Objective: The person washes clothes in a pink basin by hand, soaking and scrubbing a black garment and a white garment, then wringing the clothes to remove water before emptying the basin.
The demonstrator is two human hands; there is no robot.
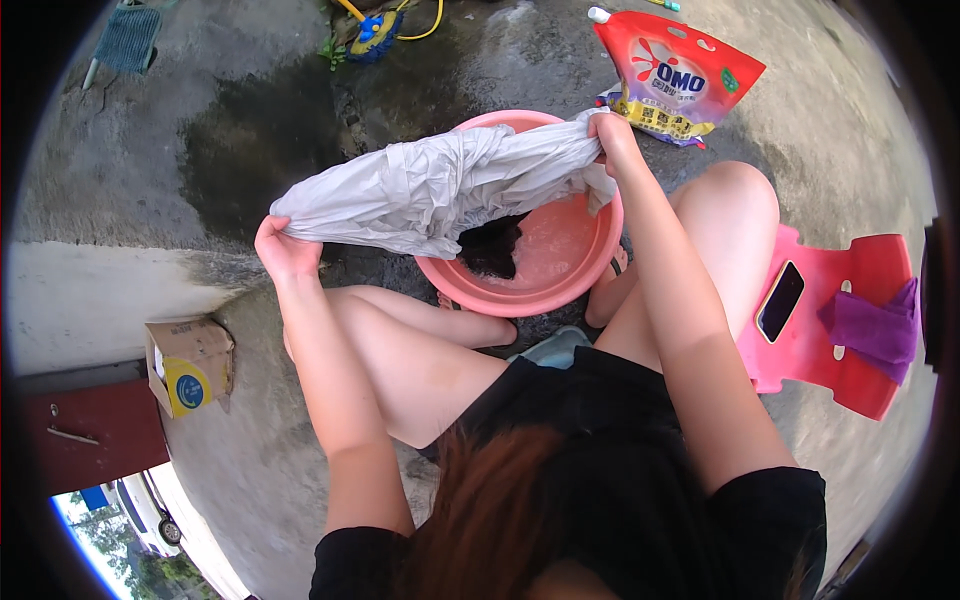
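A wet-looking white cloth garment (pixel 430 185) is stretched between my two hands, above a pink plastic basin (pixel 603 255). My left hand (pixel 288 250) grips its left end, out past the basin's rim. At the other end, my right hand (pixel 613 140) is closed on the bunched fabric over the basin's far right side. Water lies in the basin, along with a dark piece of cloth (pixel 490 248) partly hidden by the white garment. Its exact kind cannot be made out through the folds.
Beyond the basin at the right stands a red detergent pouch (pixel 680 75). A pink plastic chair (pixel 800 345) to my right bears a phone (pixel 780 302) and a purple cloth (pixel 875 322). A cardboard box (pixel 190 365) is at left; a blue-yellow brush (pixel 375 35) lies at the far side.
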